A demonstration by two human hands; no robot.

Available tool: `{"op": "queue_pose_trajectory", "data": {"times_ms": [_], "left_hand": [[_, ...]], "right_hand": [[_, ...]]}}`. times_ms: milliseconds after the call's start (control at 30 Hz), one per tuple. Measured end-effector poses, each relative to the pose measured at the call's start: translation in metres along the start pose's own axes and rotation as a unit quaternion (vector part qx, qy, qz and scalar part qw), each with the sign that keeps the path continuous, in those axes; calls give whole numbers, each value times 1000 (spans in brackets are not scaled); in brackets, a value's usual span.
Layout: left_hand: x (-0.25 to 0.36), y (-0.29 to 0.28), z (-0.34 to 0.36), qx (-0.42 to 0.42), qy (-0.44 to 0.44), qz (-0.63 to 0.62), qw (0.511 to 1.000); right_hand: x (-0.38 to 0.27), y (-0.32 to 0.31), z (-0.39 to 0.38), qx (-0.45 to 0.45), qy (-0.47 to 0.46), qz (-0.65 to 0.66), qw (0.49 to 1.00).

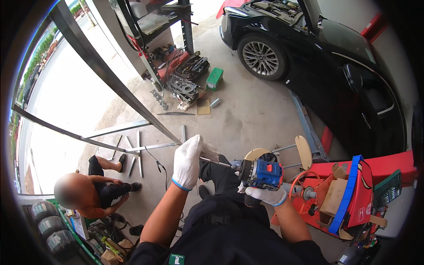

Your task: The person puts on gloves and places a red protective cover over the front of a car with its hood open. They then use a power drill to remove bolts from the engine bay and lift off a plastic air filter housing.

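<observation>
Power drill, blue, in front of black shirt with lettered green patch, right hand clasping it, bit pointing to left hand, whose finger hold I cannot tell

An open-hooded car marks a repair workshop.

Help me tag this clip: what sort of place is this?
Likely a car workshop: a black car has its engine bay exposed, metal parts lie heaped, and the right hand holds a blue power drill.
</observation>
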State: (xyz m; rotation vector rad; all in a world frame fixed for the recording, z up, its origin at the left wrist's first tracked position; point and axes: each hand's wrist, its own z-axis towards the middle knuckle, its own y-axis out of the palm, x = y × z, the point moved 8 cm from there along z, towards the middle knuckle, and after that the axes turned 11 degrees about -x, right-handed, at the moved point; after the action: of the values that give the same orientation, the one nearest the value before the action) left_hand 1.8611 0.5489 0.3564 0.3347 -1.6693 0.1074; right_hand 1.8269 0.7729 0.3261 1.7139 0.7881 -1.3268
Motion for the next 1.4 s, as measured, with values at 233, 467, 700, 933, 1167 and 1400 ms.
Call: {"op": "queue_pose_trajectory", "data": {"times_ms": [233, 467, 700, 933, 1167, 1400], "left_hand": [[11, 15, 152, -101, -24, 232, 967], [21, 48, 412, -119, 21, -3, 993], [62, 80, 587, -19, -57, -106, 993], [109, 80, 737, -22, -6, -43, 999], [106, 58, 921, -38, 9, -233, 972], [106, -11, 1041, -23, -14, -296, 955]], "right_hand": [[-29, -101, 101, -14, 0, -87, 996], [-48, -293, 239, 42, -67, 136, 988], [-157, -424, 354, 100, -63, 10, 993], [-185, -525, 471, 45, 8, 26, 999], [-248, -633, 618, 154, -15, 63, 986], [-293, -675, 748, 211, -22, -10, 977]]}}
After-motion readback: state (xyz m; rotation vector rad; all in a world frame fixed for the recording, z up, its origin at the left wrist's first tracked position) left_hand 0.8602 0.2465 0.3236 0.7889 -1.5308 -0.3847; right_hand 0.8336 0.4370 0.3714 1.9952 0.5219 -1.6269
